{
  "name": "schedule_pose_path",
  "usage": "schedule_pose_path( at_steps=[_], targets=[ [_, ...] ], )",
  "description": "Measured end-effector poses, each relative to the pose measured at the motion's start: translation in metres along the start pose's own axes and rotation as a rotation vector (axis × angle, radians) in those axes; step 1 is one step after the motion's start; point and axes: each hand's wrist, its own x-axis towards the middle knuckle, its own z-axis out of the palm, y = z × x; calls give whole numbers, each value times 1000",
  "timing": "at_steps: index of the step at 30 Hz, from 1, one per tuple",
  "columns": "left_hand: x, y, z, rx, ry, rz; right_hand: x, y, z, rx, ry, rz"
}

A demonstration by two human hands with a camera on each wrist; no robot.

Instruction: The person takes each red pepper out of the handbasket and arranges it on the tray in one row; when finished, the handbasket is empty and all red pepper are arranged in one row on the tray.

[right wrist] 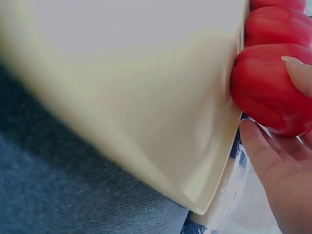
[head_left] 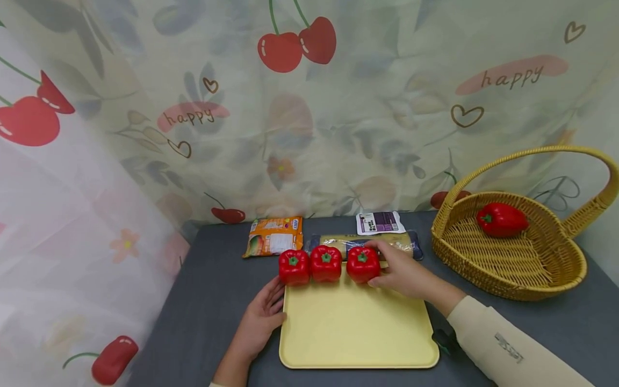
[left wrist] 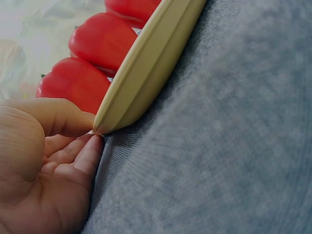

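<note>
Three red bell peppers stand in a row along the far edge of a pale yellow tray. My right hand grips the right pepper, thumb on the near side and fingers behind it. A small gap parts it from the middle pepper, which sits against the left pepper. At the tray's left edge is my left hand. In the left wrist view, that hand's thumb and a finger pinch the tray's rim at a corner, close to one of the peppers.
A wicker basket with a tall handle stands at the right, a red bell pepper inside. Behind the tray lie an orange packet, a white and purple pouch and a long clear-wrapped package. A printed curtain hangs behind.
</note>
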Motion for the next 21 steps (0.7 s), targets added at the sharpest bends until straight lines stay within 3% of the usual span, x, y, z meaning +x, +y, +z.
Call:
schedule_pose_path(
  at_steps=[21],
  targets=[
    [0,1,0,5,5,-8,6,-7,7,-25,-10,12]
  ],
)
